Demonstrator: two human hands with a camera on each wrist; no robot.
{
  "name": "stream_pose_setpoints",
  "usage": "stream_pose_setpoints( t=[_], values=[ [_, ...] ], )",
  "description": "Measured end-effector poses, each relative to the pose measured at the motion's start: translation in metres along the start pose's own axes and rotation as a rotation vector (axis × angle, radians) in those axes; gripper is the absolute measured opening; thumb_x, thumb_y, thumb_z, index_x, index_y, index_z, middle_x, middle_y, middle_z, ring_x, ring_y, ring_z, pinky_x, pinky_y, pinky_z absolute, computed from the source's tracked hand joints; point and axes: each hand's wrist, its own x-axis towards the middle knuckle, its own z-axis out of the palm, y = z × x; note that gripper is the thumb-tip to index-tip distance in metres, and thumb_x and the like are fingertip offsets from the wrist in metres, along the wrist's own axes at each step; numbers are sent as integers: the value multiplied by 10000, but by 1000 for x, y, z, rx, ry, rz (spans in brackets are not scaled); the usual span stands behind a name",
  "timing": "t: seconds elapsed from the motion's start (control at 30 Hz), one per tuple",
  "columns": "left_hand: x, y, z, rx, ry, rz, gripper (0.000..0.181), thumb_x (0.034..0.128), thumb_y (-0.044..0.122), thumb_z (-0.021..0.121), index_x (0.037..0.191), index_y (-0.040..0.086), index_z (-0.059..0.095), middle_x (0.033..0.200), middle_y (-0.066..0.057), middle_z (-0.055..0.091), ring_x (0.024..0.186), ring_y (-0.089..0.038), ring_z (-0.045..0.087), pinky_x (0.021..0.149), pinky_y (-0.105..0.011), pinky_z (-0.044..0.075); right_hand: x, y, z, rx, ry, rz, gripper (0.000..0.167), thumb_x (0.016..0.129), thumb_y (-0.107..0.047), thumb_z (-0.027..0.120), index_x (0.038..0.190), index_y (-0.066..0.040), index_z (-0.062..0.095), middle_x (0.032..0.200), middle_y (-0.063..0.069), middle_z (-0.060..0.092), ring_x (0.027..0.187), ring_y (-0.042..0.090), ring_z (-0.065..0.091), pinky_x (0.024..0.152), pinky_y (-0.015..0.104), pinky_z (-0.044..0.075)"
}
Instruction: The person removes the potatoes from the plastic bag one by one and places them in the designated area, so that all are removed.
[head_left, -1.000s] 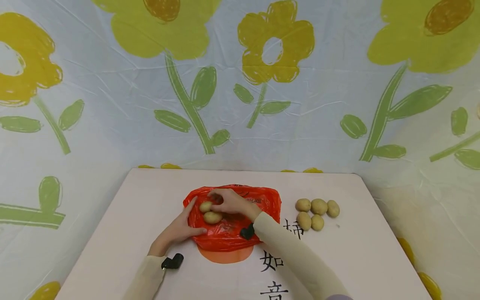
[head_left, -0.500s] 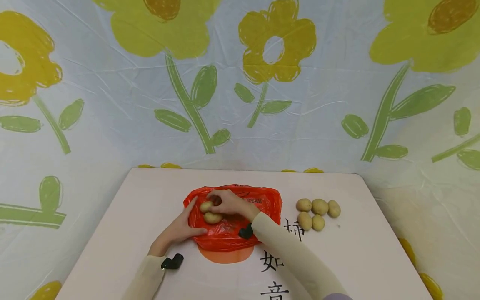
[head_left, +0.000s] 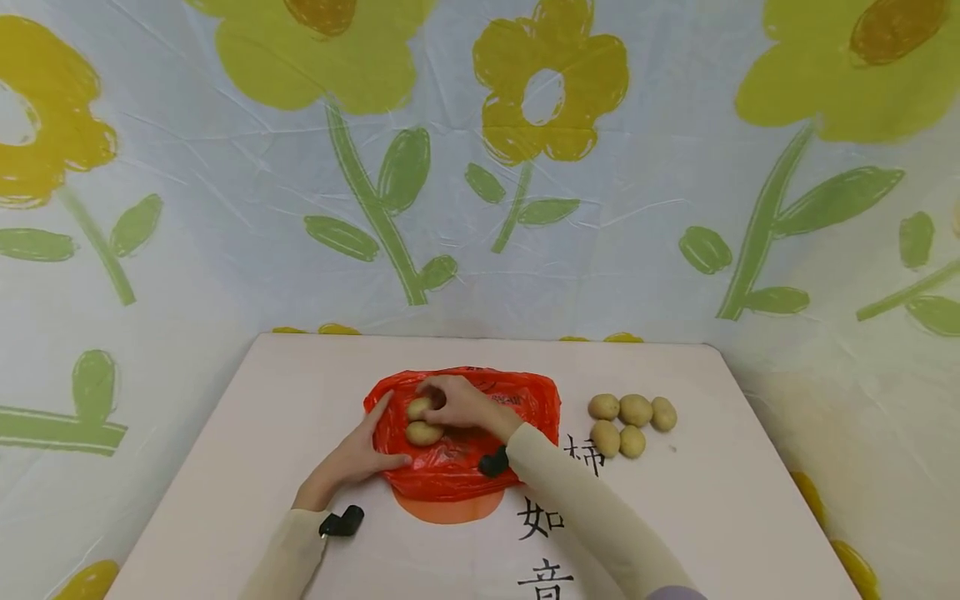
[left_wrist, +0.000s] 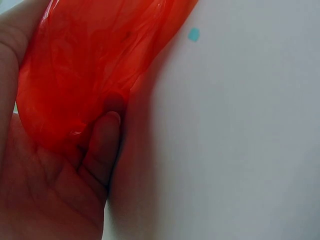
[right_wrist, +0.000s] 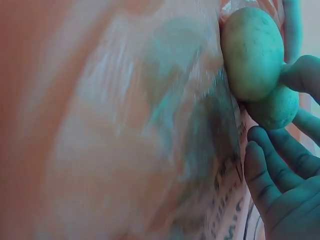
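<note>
Red plastic bag (head_left: 450,487), spread wide with its rim up on the tabletop (head_left: 300,392), two potatoes inside near its 9 o'clock end.

Right hand (head_left: 467,402) is over the bag, wrist toward 4 o'clock, thumb and fingertips bent around the upper potato (head_left: 418,407), loose pinch at that potato's right side. Upper potato sits at 9 o'clock from this hand, right at the tips. Lower potato (head_left: 424,433) is at 8 o'clock from the hand and at 6 o'clock of the upper one, the two touching; right wrist view has the thumb lying by where they meet, the other fingers around 5 o'clock of the pair.

Left hand (head_left: 356,454) not clenched: thumb and index straight, spread wide along the bag's 8–9 o'clock end, palm side against the plastic. Both potatoes lie at 2 to 3 o'clock from it, inside the bag.

Five loose potatoes (head_left: 636,410) bunched on the tabletop, 3 o'clock of the bag, well apart from both hands. Orange disc (head_left: 450,510) print peeks out at the bag's 6 o'clock. Flowered backdrop (head_left: 637,208) at 12.
</note>
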Motion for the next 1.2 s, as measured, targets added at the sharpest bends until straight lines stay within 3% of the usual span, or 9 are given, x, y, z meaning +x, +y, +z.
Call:
stream_pose_setpoints(
  t=[0.43, 0.7, 1.0, 1.2],
  values=[
    [-1, -4, -1, -7, 1, -8, 1208, 786, 445, 867, 1666, 288, 55, 1689, -179, 212, 1500, -471, 302, 1162, -662, 359, -20, 5, -14, -92, 35, 28, 354, 957, -262, 751, 1275, -136, 663, 1189, -7, 666, 980, 114, 587, 883, 215, 542],
    [-1, -4, -1, -26, -10, -9, 1206, 799, 416, 867, 1668, 269, 44, 1700, -183, 179, 1523, -469, 258, 1186, -662, 320, -26, 3, -20, -123, -7, 8, 341, 942, -269, 769, 1227, -103, 683, 1147, 23, 683, 950, 124, 593, 852, 204, 551],
    [2, -5, -1, -2, -2, -10, 1199, 809, 427, 861, 1669, 262, 42, 1701, -191, 175, 1524, -481, 254, 1186, -678, 305, -28, 5, -26, -108, -74, -9, 398, 950, -261, 758, 1307, -121, 655, 1121, -12, 679, 909, 110, 612, 819, 183, 547],
    [2, -4, 0, -7, -2, 0, 1195, 812, 423, 859, 1669, 266, 40, 1704, -193, 158, 1530, -483, 238, 1191, -681, 290, -31, 4, -32, -143, -89, 23, 340, 954, -254, 748, 1263, -131, 676, 1080, -21, 687, 919, 120, 621, 826, 202, 553]
  ],
)
